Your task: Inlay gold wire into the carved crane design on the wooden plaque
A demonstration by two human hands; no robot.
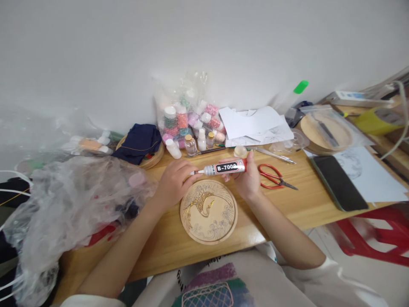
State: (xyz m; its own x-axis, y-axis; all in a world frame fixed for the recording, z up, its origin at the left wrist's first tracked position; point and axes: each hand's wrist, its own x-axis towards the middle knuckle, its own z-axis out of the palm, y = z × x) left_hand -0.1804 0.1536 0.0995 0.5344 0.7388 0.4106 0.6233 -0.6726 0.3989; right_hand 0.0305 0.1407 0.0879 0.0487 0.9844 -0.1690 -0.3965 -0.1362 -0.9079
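My right hand (247, 181) is closed round the red end of a glue tube (225, 167) marked B-7000, which lies level in the air with its nozzle to the left. At that nozzle, the fingers of my left hand (174, 181) are pinched together; whether they grip the tip or a small cap is too small to tell. Just below both hands a round wooden plaque (209, 213) rests on the table, with a crane and wave design in lines and some gold on the bird. Right of my right hand lie red-handled scissors (271, 177).
Small bottles (191, 145) and a bag of coloured jars (182, 117) stand along the wall. White papers (255, 125) lie beside them. A phone (338, 181) is at the right. Crumpled plastic bags (73, 200) cover the left side. The wooden table (153, 251) ends near my body.
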